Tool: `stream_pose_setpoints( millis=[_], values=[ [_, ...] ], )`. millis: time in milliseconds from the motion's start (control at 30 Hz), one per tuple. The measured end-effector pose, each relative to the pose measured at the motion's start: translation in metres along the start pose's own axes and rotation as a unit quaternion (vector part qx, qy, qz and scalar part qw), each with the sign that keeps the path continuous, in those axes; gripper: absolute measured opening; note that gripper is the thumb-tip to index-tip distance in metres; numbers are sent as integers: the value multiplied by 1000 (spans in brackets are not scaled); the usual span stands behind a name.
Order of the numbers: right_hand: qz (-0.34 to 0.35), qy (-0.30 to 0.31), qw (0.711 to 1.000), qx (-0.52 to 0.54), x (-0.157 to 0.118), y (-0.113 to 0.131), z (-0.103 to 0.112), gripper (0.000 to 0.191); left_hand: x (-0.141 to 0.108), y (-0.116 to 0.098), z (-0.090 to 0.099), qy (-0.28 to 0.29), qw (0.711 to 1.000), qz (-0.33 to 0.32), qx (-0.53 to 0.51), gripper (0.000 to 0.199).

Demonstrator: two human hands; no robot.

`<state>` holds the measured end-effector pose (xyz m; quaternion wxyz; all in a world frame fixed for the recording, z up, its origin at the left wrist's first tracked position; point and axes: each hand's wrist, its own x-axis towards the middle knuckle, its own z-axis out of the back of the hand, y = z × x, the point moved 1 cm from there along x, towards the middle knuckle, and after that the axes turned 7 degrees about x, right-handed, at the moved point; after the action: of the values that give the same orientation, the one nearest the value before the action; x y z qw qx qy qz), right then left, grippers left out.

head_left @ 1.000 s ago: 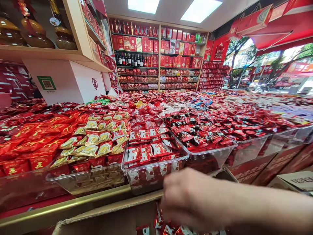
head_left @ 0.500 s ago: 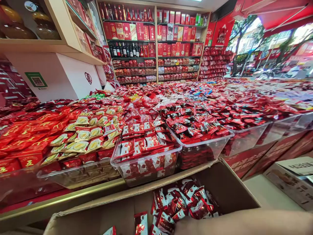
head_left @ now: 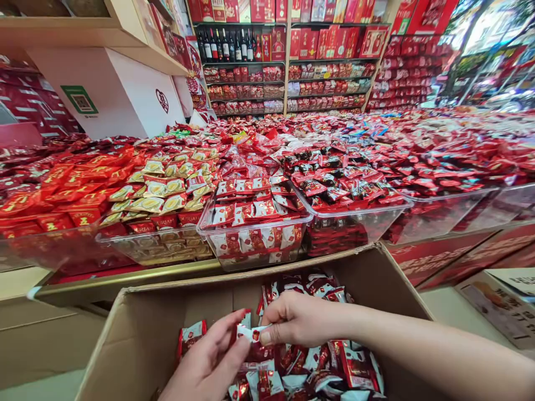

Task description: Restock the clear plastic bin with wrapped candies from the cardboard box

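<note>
Over an open cardboard box (head_left: 175, 301), my two hands meet at a small red-and-white wrapped candy packet (head_left: 253, 333). My right hand (head_left: 295, 318) reaches in from the right and pinches the packet between thumb and fingers. From the lower left, my left hand (head_left: 215, 356) closes its thumb and fingers on the packet's other end; its palm side is partly hidden, so more packets there cannot be made out. Beneath both hands lie many loose packets of the same kind (head_left: 355, 367) inside the box.
Behind the box stands a clear plastic bin (head_left: 254, 231) with neat rows of matching packets. Bins of durian-print packets (head_left: 154, 203) and dark red packets (head_left: 334, 184) flank it. A carton (head_left: 497, 306) sits at the right. Shelves with bottles and red boxes (head_left: 234, 47) rise behind.
The view has tilted down. My left hand has come into view, and my right hand has risen from the loose packets to meet it, with a packet between them.
</note>
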<state>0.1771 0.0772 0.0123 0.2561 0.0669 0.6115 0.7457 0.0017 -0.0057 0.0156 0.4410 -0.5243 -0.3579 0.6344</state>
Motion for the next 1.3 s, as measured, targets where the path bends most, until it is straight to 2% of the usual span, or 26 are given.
stream_pose_setpoints(
  millis=[67,100,200,267,333,433,500,567,633,733,800,867,933,1133,1233,1300],
  values=[
    [12,-21,1000,2,-2,-2,-1,32,10,-12,-13,39,999,7,8,33],
    [19,-36,999,4,-2,-2,0,33,14,-16,-17,39,999,9,-1,29],
    [49,-95,994,-5,-2,2,1,33,20,-19,-20,18,999,14,-38,23],
    [92,-131,986,-52,-2,7,1,31,19,-19,-19,-14,997,-4,-72,23],
    [151,-162,966,-130,-2,11,0,29,17,-19,-17,-52,994,-29,-94,23],
    [238,-192,916,-260,-4,9,0,26,14,-21,-16,-78,987,-38,-136,32],
    [275,-197,883,-326,-7,5,0,29,13,-22,-16,-46,982,12,-184,38],
    [289,-197,872,-341,-10,5,1,30,12,-21,-17,-11,975,45,-215,39],
    [287,-198,898,-269,-13,8,0,33,13,-19,-16,-19,977,12,-214,46],
    [214,-201,956,-6,-11,12,-3,41,13,-14,-17,-70,976,-58,-197,51],
    [133,-208,950,190,-6,12,-7,47,13,-12,-18,-88,974,-78,-194,47],
    [76,-223,921,311,-1,9,-9,51,12,-12,-21,-94,971,-86,-201,44],
    [57,-235,907,346,3,7,-9,52,11,-12,-24,-90,970,-88,-209,42],
    [44,-240,906,345,2,4,-2,39,10,-11,-21,-49,985,-23,-164,30],
    [36,-229,917,323,0,4,-4,32,14,-4,-13,-62,993,-36,-95,24],
    [38,-238,925,293,0,6,-7,25,17,0,-8,-61,994,-68,-51,24]
  ],
)
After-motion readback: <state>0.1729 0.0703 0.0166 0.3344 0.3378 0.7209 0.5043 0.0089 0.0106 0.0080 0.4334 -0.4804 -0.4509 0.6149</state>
